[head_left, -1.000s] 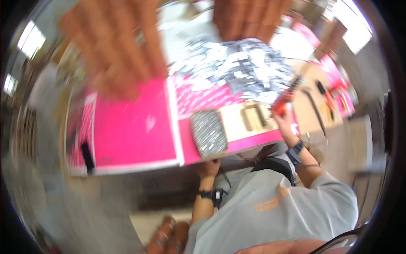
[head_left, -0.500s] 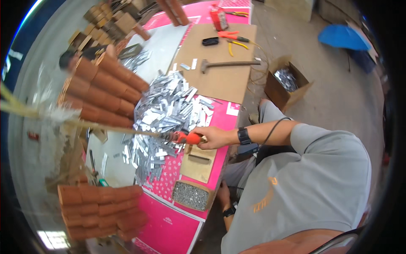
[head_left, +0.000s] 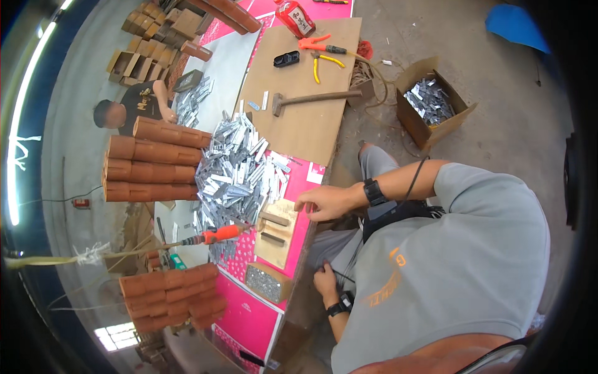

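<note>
My right hand (head_left: pixel 325 202) hovers at the table edge, fingers loosely bent and apart, with nothing in it. Beside it lies a tan wooden board (head_left: pixel 269 254) bearing a wooden bar (head_left: pixel 274 218) and a dark bar (head_left: pixel 273 239). Left of the board, a red-handled tool (head_left: pixel 221 234) hangs from a cord over a heap of silvery metal strips (head_left: pixel 233 162). Low by my lap, my left hand (head_left: pixel 326 285) is curled, with a thin black cable passing close to it; what its fingers hold is hidden. An open box of small metal pieces (head_left: pixel 265 282) sits below the board.
A hammer (head_left: pixel 317 100), yellow-handled pliers (head_left: pixel 317 65), an orange air gun (head_left: pixel 314 43) and a red bottle (head_left: pixel 294 19) lie or stand on cardboard. Reddish-brown tubes (head_left: pixel 152 171) are stacked beyond the strips. Another person (head_left: pixel 128 109) works across the table. A carton of strips (head_left: pixel 433 103) stands on the floor.
My right hand has let go of the red-handled tool. The tool has swung left and down on its cord, and the wooden bar on the board is uncovered. The view has shifted.
</note>
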Tool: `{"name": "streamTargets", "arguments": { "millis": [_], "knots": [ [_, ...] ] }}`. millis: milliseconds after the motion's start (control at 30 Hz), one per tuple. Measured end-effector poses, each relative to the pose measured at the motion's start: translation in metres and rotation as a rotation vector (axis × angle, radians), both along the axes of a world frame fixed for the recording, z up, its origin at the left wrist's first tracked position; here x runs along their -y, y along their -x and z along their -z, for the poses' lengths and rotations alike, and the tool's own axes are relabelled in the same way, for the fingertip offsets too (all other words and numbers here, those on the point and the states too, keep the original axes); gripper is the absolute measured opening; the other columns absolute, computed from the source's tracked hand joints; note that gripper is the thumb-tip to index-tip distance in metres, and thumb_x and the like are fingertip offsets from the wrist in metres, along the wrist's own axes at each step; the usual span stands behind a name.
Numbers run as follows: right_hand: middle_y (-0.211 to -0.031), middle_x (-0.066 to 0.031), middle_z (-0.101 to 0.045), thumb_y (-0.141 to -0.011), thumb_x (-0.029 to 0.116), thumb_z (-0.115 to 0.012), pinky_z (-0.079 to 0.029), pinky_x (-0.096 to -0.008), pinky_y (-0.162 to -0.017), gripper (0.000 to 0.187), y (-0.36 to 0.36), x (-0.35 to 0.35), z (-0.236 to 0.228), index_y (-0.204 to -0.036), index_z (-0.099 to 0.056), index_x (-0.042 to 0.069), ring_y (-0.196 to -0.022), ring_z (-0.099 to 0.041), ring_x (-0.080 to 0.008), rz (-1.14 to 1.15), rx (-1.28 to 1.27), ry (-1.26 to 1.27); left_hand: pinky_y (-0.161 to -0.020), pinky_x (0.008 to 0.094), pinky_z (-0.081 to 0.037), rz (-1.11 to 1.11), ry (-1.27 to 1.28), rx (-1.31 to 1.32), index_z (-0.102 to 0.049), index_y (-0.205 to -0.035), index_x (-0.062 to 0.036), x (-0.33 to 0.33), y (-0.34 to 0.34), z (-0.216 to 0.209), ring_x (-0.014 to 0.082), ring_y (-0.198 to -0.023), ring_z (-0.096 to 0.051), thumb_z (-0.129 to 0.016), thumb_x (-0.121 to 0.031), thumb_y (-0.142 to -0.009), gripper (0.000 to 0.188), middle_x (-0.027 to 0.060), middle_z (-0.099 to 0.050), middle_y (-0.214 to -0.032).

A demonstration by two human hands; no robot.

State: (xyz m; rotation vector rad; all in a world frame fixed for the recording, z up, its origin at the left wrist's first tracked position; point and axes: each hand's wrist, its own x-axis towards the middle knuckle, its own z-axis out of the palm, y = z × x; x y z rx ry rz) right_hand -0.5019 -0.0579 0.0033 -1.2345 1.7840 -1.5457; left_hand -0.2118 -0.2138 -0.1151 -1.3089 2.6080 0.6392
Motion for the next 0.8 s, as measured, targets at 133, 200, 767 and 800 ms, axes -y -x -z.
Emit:
{"name": "streamTargets", "arguments": {
  "millis": [133,200,767,800],
  "knots": [
    [-0.1,-0.0129,-0.069,-0.085,0.01,-0.062,-0.056,-0.0353,-0.079,0.035,0.007,-0.044,0.001,-0.119,-0.06,0.003,-0.089,-0.069,-0.0228,-0.054,0.076,0.022,-0.075,0.054,-0.047,0.087,-0.063,0.039,-0.064,-0.073,0.0055,-0.011,0.007,-0.024,0.0492,-0.082,-0.063,-0.054,-0.054,-0.092,0.063,0.032,-0.064,-0.08],
    [-0.103,-0.0114,-0.07,-0.085,0.008,-0.062,-0.055,-0.0327,-0.078,0.035,0.014,-0.061,0.007,-0.119,-0.06,0.002,-0.09,-0.069,-0.0198,-0.069,0.117,0.062,-0.074,0.0533,-0.048,0.167,-0.111,0.072,-0.065,-0.075,0.0055,-0.018,0.015,-0.041,0.0484,-0.081,-0.064,-0.056,-0.055,-0.091,0.063,0.0315,-0.064,-0.079],
    [-0.103,-0.0064,-0.066,-0.091,0.0,-0.056,-0.054,-0.0283,-0.082,0.022,0.035,-0.236,0.096,-0.113,-0.06,0.0,-0.091,-0.066,-0.0154,0.489,0.498,0.047,-0.075,0.0488,-0.054,0.843,0.048,0.099,-0.073,-0.076,0.0016,-0.076,0.191,-0.083,0.0414,-0.079,-0.067,-0.06,-0.049,-0.087,0.054,0.0243,-0.068,-0.078],
    [-0.105,-0.0053,-0.066,-0.09,0.001,-0.058,-0.053,-0.028,-0.079,0.02,0.03,-0.249,0.1,-0.11,-0.061,0.001,-0.088,-0.066,-0.0149,0.55,0.508,0.065,-0.074,0.0497,-0.054,0.906,0.04,0.062,-0.072,-0.074,0.0015,-0.087,0.208,-0.087,0.0424,-0.077,-0.067,-0.061,-0.048,-0.086,0.053,0.0245,-0.068,-0.077]
  ]
}}
